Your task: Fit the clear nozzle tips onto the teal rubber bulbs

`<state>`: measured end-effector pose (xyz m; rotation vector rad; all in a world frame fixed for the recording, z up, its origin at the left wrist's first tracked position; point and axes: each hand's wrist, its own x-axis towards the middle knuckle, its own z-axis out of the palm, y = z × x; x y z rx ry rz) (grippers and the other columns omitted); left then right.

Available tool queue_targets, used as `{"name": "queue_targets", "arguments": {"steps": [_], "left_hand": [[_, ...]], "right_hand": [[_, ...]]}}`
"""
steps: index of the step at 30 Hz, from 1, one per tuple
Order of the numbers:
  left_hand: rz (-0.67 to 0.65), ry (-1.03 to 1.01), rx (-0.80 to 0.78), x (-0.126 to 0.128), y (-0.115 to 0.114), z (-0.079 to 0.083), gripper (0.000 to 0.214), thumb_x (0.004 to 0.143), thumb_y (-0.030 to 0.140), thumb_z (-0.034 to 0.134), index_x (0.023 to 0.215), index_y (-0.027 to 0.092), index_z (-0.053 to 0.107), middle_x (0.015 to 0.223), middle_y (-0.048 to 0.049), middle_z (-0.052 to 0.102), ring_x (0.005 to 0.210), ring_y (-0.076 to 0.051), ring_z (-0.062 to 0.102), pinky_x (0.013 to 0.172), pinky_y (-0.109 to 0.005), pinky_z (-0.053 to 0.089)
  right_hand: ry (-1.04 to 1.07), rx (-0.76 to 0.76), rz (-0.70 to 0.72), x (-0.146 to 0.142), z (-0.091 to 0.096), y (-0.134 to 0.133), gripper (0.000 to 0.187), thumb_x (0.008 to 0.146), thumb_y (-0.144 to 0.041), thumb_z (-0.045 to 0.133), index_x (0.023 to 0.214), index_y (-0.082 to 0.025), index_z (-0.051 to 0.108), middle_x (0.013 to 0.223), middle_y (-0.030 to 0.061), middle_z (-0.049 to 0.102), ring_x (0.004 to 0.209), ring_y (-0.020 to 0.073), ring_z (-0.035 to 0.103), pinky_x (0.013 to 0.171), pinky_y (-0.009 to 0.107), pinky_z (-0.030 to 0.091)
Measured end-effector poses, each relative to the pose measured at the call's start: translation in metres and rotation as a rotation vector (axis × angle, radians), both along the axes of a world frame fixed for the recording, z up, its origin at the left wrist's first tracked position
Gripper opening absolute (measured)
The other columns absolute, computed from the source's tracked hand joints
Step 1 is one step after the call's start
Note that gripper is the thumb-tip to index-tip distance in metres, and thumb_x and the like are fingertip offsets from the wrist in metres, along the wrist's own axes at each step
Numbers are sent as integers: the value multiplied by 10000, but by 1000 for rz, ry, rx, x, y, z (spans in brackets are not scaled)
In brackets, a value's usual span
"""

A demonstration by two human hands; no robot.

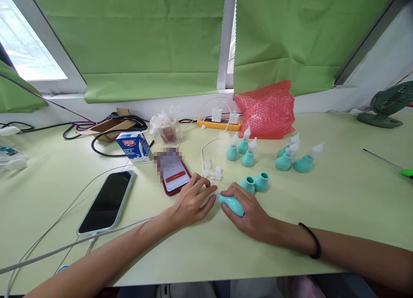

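Note:
My right hand is wrapped round a teal squeeze bulb, which lies on its side with its neck to the left. At that neck, my left hand pinches a small clear tip between thumb and forefinger; how far it sits in the bulb is hidden. Just behind my right hand stand two teal bulbs with open necks. Loose clear plastic pieces lie beyond my left fingers. Farther back are several teal bulb nasal aspirators with clear tips fitted, some upright and some tilted.
A red phone and a larger phone with cables lie left. Behind stand a milk drink carton, a wrapped tape roll, a yellow power strip and a red bubble bag. A screwdriver and fan are right.

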<state>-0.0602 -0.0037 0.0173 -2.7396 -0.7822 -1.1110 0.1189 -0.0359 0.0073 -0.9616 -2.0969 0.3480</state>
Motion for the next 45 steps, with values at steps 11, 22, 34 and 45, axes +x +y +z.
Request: {"name": "queue_targets", "arguments": {"steps": [11,22,34,45], "left_hand": [[29,-368,-109,3,0,-3,81,769,83,475,803,134,528,704,-42,517,652,-122,459,536,-238,409],[179,-134,-267,4,11,-12,182,762,119,483,867,149,628,735,-53,631,693,-166,419,574,-274,402],[-19,50,-164,5,-13,1,256,823,233,341,636,140,488,548,-36,491,563,-139,377,498,-255,323],[-155,75,-341,11,-19,-1,325,818,157,278,496,165,321,436,32,327,421,-76,272,439,-229,238]], "right_hand": [[37,-66,-36,0,4,-1,93,775,-181,434,866,-188,418,751,22,484,695,140,498,631,274,427],[-61,117,185,3,6,-12,171,722,-177,464,888,-165,427,672,21,484,590,129,467,509,237,390],[-4,-72,220,3,6,-9,272,786,-148,417,1052,-170,364,932,71,513,831,147,497,727,278,418],[-144,61,212,1,-1,-9,155,784,-308,483,784,-153,488,648,20,537,596,121,501,546,229,397]]}}
